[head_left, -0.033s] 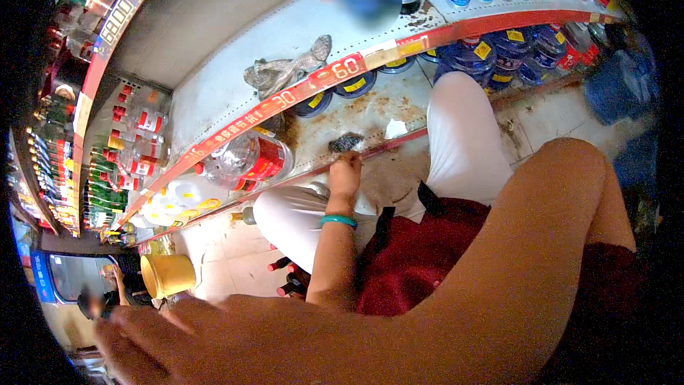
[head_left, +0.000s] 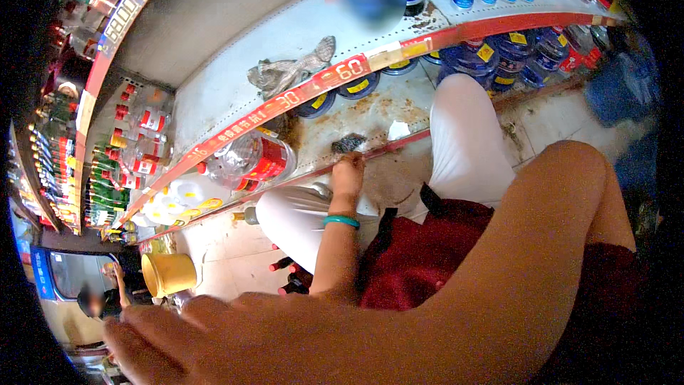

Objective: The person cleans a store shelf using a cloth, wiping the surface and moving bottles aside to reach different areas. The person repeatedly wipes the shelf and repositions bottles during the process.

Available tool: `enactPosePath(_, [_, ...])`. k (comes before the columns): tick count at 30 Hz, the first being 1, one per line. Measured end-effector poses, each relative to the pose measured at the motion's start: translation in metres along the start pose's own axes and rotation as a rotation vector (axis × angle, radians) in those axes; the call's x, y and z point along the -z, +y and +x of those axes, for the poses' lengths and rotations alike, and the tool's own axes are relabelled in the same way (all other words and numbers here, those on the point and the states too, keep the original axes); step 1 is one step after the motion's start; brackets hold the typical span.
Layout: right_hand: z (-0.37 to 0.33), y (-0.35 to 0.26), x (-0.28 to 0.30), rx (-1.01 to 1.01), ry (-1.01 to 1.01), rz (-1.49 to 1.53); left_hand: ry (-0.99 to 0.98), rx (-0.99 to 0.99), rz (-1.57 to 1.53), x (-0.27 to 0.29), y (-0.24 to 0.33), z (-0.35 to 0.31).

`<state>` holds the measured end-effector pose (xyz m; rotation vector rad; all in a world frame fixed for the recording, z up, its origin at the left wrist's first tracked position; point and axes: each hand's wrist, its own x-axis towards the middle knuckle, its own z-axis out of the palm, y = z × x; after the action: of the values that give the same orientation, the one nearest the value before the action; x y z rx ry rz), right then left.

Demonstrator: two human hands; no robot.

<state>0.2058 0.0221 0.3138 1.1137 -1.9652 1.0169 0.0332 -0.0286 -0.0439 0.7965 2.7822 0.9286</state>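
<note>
My left hand (head_left: 347, 177), with a teal bracelet (head_left: 341, 221) on its wrist, reaches to the red front edge of the low shelf (head_left: 324, 153). Its fingers are closed together, and what they hold is too small to make out. Just beyond the fingertips, a dark, crumpled, mesh-like piece (head_left: 348, 143) lies on the rust-stained board; I cannot tell whether the fingers grip it. Large and close, my right forearm crosses the lower part of the view. My right hand (head_left: 192, 335) stretches out at the lower left with fingers extended, nothing visible in it.
A grey crumpled cloth (head_left: 293, 68) lies on the shelf above. Large water bottles (head_left: 467, 60) fill the lower shelf at right, and a big clear bottle (head_left: 253, 157) lies at left. A yellow bucket (head_left: 169, 274) stands on the floor, near another person (head_left: 107, 299). My bent knee (head_left: 459, 107) borders the shelf.
The whole view has shifted very slightly. My right hand sits a little farther right and lower; my left hand stays at the shelf edge.
</note>
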Motion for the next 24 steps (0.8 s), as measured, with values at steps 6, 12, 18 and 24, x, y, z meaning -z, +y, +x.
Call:
enactPosePath(6, [0.009, -0.003, -0.008, -0.090, 0.049, -0.023, 0.049, -0.108, 0.015, -0.006, 0.002, 0.012])
enactPosePath(12, [0.004, -0.004, -0.013, -0.128, 0.067, 0.031, 0.056, -0.083, -0.056, -0.002, 0.000, 0.005])
enactPosePath(18, [0.000, -0.008, -0.013, -0.148, 0.066, 0.061, 0.030, -0.048, 0.030, -0.005, -0.007, 0.007])
enactPosePath(24, [0.013, -0.005, -0.027, -0.190, 0.095, 0.056, -0.001, -0.010, 0.001, -0.005, 0.000, 0.006])
